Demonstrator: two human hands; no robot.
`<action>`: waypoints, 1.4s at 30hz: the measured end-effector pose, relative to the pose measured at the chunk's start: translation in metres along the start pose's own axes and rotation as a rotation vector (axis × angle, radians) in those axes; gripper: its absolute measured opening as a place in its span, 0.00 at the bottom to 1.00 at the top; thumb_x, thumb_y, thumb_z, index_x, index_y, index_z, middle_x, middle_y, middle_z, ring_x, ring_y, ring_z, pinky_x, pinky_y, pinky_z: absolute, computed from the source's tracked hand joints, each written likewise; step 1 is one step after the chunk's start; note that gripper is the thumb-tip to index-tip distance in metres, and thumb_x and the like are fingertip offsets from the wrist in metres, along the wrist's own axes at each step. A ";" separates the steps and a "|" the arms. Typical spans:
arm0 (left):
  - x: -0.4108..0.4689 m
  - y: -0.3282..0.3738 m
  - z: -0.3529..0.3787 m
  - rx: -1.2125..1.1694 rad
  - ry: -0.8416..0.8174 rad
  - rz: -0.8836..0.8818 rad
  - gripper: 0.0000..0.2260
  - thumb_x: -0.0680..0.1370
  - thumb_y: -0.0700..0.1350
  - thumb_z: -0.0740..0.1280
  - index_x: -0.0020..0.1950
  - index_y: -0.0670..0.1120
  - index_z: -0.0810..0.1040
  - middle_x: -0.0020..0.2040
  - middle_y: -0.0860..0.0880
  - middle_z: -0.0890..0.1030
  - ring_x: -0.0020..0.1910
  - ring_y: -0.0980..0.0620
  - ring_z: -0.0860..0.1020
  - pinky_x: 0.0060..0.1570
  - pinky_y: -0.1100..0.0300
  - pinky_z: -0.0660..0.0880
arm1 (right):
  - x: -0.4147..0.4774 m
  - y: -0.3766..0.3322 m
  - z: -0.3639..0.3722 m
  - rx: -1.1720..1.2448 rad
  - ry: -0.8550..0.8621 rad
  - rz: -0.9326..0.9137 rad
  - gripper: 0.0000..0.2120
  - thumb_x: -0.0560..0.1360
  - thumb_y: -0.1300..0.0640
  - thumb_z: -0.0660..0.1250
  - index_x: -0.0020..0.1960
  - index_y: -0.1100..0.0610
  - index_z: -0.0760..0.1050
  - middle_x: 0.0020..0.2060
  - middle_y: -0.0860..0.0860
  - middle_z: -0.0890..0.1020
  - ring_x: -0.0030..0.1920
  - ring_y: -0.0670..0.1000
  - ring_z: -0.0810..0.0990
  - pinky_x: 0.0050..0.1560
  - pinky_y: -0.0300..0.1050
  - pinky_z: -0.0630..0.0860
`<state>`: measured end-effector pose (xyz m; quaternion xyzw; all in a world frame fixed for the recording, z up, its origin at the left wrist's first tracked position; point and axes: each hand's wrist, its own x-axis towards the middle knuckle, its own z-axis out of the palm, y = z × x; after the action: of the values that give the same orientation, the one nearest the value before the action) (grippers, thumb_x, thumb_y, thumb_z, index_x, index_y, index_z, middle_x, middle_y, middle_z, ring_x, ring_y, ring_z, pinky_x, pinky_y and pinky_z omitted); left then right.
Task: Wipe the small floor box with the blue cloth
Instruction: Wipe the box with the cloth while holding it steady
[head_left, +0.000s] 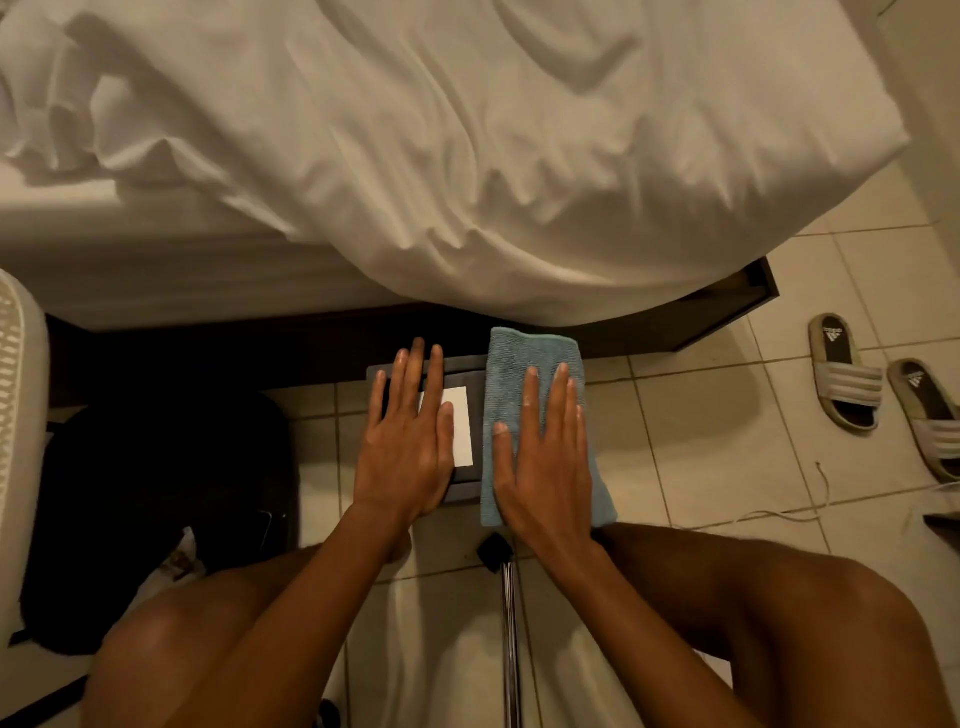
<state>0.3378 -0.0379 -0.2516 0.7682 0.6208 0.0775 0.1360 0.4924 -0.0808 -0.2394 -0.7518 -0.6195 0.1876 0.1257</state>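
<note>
Small dark box (464, 484) on the tiled floor (701, 426), under the left grip, close against the bed (467, 156).
Left grip (405, 447) open, fingers straight, flat on the box top and partly over its white label (463, 426). Right grip (545, 467) open too, palm pressed on the blue cloth (524, 353) at the box's right edge; over it or beside it, unclear. Well right of the right grip, two sandals (847, 374). Left of the left grip, a dark bag (156, 467).

The small dark-grey floor box (465, 475) sits on the pale tiled floor (701, 441), just before the white-sheeted bed (467, 156). The left hand (405, 447) lies on its left part. The folded blue microfibre cloth (519, 364) covers its right edge, under the right hand (545, 462). Two striped slide sandals (847, 374) lie well to its right.
</note>
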 end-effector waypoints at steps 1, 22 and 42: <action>0.000 0.000 0.000 0.006 -0.002 -0.003 0.27 0.85 0.51 0.46 0.81 0.47 0.41 0.82 0.46 0.43 0.81 0.50 0.42 0.79 0.49 0.44 | -0.001 -0.001 0.001 -0.011 -0.003 -0.002 0.33 0.82 0.40 0.46 0.81 0.51 0.38 0.81 0.55 0.40 0.81 0.52 0.38 0.80 0.53 0.43; 0.000 0.003 -0.001 -0.008 -0.006 -0.012 0.27 0.84 0.52 0.46 0.81 0.47 0.43 0.82 0.45 0.44 0.81 0.49 0.43 0.79 0.47 0.44 | 0.020 0.011 -0.003 -0.002 0.016 0.038 0.30 0.83 0.42 0.47 0.81 0.48 0.41 0.81 0.53 0.42 0.81 0.52 0.40 0.80 0.57 0.42; -0.001 0.005 -0.001 0.002 -0.007 -0.021 0.27 0.84 0.52 0.46 0.81 0.48 0.42 0.82 0.46 0.44 0.81 0.49 0.43 0.79 0.46 0.45 | 0.034 0.000 -0.002 -0.116 -0.047 -0.066 0.31 0.82 0.42 0.42 0.81 0.53 0.40 0.81 0.56 0.41 0.80 0.55 0.38 0.80 0.59 0.42</action>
<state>0.3421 -0.0393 -0.2491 0.7621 0.6284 0.0728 0.1380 0.4989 -0.0476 -0.2417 -0.7324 -0.6566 0.1648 0.0732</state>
